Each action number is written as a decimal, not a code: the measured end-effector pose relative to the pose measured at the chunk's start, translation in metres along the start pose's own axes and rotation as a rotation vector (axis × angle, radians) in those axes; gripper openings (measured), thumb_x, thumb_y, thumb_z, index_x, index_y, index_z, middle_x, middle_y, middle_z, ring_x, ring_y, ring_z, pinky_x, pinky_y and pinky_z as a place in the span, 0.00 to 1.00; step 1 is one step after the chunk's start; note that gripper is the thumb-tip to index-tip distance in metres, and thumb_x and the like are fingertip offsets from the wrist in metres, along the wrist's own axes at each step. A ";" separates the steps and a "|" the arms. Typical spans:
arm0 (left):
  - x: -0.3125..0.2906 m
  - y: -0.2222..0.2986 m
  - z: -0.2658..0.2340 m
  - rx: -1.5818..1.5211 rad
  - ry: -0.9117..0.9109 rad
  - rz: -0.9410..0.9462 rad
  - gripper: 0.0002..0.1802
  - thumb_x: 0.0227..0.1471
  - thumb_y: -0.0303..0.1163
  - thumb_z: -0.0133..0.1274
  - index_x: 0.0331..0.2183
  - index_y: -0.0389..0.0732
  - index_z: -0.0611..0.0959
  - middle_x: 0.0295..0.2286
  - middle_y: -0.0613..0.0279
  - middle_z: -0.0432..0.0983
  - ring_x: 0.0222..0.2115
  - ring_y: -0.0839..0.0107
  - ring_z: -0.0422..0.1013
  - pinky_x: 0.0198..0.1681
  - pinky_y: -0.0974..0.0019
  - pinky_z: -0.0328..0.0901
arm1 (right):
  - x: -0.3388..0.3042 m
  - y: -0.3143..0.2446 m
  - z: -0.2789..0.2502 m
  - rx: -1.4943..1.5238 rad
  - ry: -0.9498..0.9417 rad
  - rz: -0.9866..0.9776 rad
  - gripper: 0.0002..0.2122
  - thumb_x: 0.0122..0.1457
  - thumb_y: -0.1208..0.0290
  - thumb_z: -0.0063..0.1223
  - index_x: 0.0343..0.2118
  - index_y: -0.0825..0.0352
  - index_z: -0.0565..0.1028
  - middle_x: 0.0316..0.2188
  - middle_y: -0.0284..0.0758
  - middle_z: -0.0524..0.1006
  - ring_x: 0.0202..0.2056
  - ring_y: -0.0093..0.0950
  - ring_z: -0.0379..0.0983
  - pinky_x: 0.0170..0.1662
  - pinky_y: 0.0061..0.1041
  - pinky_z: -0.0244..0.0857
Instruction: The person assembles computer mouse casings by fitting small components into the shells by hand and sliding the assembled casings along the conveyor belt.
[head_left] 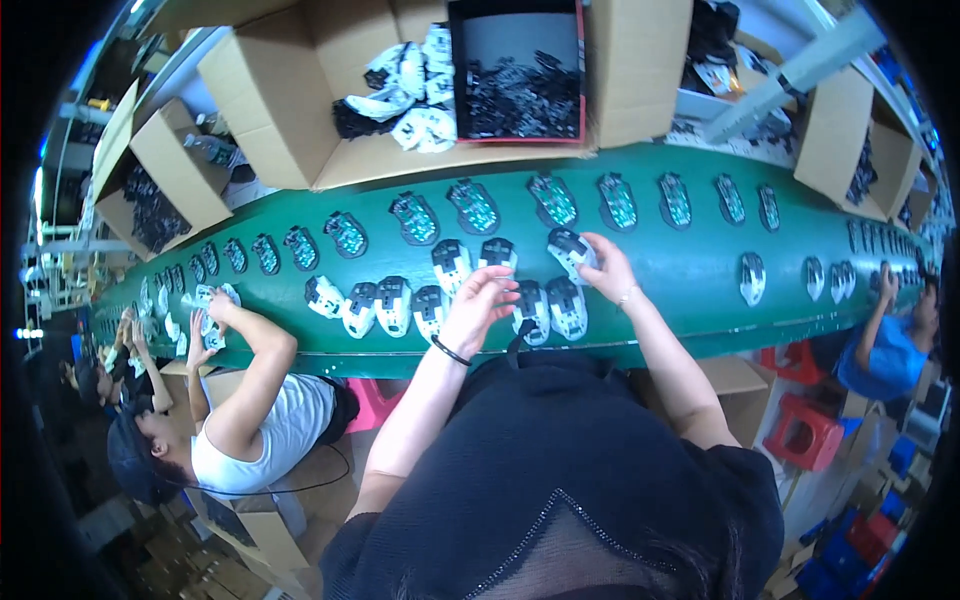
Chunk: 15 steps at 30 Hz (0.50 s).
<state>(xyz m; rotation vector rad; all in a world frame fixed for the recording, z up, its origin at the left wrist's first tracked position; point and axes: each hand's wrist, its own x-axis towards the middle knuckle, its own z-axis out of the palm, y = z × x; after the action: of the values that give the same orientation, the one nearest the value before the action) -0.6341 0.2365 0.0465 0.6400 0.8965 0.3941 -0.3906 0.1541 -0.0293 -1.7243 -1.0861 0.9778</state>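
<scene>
My right hand [609, 272] is closed on the near right edge of a white and black mouse shell [570, 250], which lies tilted on or just above the green belt [680, 285]. To its left, my left hand [482, 305] has its fingers bent and drawn together; whatever is in them, if anything, is too small to make out. Just beyond that hand sits a second mouse shell [497, 254], partly covered by the fingers. More mouse shells [393, 304] lie around both hands, and a pair of them [567, 308] rests close to my body.
Mouse bases with green circuit boards [553, 200] form a row along the belt's far side. Behind them stand a cardboard box [270, 95] and a red-edged box of small black parts [522, 100]. A co-worker [265, 430] works at left, another [885, 350] at far right, near red stools [803, 432].
</scene>
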 end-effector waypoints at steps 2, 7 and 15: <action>-0.005 0.006 0.001 0.014 0.046 0.035 0.20 0.54 0.38 0.49 0.48 0.46 0.67 0.42 0.64 0.67 0.42 0.71 0.65 0.41 0.61 0.64 | 0.002 -0.047 0.018 0.417 -0.198 0.123 0.19 0.53 0.73 0.53 0.48 0.70 0.64 0.40 0.38 0.73 0.39 0.25 0.71 0.42 0.26 0.66; 0.003 0.017 -0.019 -0.574 -0.165 0.082 0.21 0.54 0.46 0.47 0.47 0.49 0.65 0.42 0.61 0.69 0.40 0.65 0.70 0.37 0.58 0.69 | 0.050 -0.133 0.054 0.046 -0.453 -0.145 0.09 0.54 0.71 0.53 0.37 0.69 0.75 0.33 0.35 0.75 0.36 0.23 0.71 0.40 0.24 0.65; 0.006 0.036 -0.050 -0.489 0.011 0.262 0.20 0.52 0.50 0.48 0.44 0.51 0.69 0.37 0.60 0.73 0.35 0.67 0.72 0.30 0.65 0.69 | 0.252 -0.163 0.053 -0.744 0.307 -0.402 0.06 0.44 0.71 0.55 0.26 0.65 0.77 0.27 0.42 0.76 0.32 0.40 0.72 0.39 0.32 0.66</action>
<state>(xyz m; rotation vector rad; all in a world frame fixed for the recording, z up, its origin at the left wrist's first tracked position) -0.6734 0.2843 0.0441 0.3020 0.6899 0.8228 -0.4027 0.4448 0.0616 -2.0095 -1.6197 0.0292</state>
